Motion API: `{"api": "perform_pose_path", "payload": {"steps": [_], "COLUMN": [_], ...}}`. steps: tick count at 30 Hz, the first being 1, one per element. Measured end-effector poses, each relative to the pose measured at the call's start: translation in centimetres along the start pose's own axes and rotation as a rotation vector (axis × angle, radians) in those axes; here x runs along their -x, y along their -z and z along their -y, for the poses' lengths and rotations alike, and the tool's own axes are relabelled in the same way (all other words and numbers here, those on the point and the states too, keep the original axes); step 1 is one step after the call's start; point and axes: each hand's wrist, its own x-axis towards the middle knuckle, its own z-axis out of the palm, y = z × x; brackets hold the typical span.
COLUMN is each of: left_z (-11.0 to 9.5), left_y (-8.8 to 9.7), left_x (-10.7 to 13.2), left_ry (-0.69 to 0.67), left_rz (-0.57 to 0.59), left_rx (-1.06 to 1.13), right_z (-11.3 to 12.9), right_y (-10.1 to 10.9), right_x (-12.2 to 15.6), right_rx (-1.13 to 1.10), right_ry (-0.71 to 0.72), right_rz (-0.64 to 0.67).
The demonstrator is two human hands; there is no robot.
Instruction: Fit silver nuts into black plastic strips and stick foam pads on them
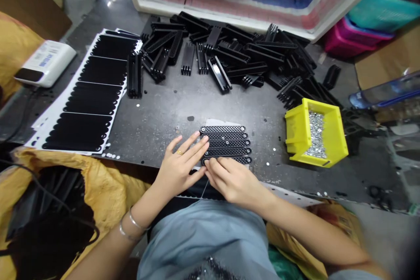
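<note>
Several black plastic strips (pixel 229 144) with a lattice face lie side by side at the table's front edge. Small silvery rings or nuts sit in holes at their ends, and a few lie on the middle strips. My left hand (pixel 177 164) rests with fingers stretched out over the strips' left ends. Close beside it, my right hand (pixel 234 179) has its thumb and fingers pinched together at the left end of the nearest strip. Whatever is in that pinch is hidden. To the right stands a yellow bin (pixel 337 140) holding many small silvery metal pieces (pixel 316 135).
Black plastic pieces (pixel 246 52) are heaped along the back of the table. On the left lie sheets of black stickers (pixel 88 92) and a white device (pixel 46 63). A yellow sack (pixel 114 183) with black parts stands at lower left. A white foam box (pixel 226 17) borders the back.
</note>
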Motion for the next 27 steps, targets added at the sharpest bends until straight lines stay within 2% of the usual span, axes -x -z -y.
{"api": "perform_pose_path", "payload": {"steps": [4, 6, 7, 8, 10, 12, 13, 15, 18, 21, 23, 24, 26, 27], "left_z": [0.1, 0.0, -0.3, -0.6, -1.8, -3.7, -4.9, -7.4, -10.8, -12.6, -12.3, -11.7, -10.1, -9.2], "left_y": [0.1, 0.5, 0.7, 0.8, 0.4, -0.9, -1.9, -4.1, -6.4, -6.0, -4.5, -3.6, -2.0, -1.4], "left_x": [0.1, 0.1, 0.0, -0.1, -0.8, -2.1, -3.0, -5.2, -8.2, -8.8, -7.4, -6.2, -3.7, -2.6], "left_ry": [0.002, -0.003, 0.001, 0.011, 0.054, 0.112, 0.136, 0.142, 0.047, -0.086, -0.164, -0.173, -0.100, -0.058], "left_rz": [0.016, 0.017, 0.015, 0.016, 0.033, 0.061, 0.077, 0.109, 0.166, 0.141, 0.091, 0.059, -0.017, -0.029], "left_rx": [0.010, -0.006, -0.021, -0.037, -0.070, -0.098, -0.106, -0.095, -0.023, 0.069, 0.171, 0.230, 0.332, 0.355], "right_z": [0.0, -0.8, -1.3, -1.9, -3.2, -4.4, -4.9, -5.5, -5.7, -5.6, -6.2, -6.9, -8.7, -9.7], "right_y": [0.2, 0.8, 1.2, 1.6, 2.0, 1.4, 0.8, -0.9, -3.2, -2.8, -0.8, 0.6, 3.7, 5.1], "right_x": [-0.9, -0.8, -0.5, 0.2, 1.8, 3.6, 4.4, 5.5, 6.1, 6.5, 7.2, 7.7, 8.9, 9.6], "right_rx": [0.012, -0.125, -0.232, -0.346, -0.563, -0.785, -0.924, -1.231, -1.485, -1.450, -1.380, -1.321, -1.075, -0.872], "right_ry": [0.079, 0.036, -0.040, -0.164, -0.544, -0.958, -1.113, -1.266, -1.243, -1.124, -1.084, -1.074, -1.035, -1.006], "right_rz": [0.043, 0.008, -0.032, -0.092, -0.282, -0.535, -0.648, -0.780, -0.743, -0.670, -0.711, -0.778, -1.007, -1.090]}}
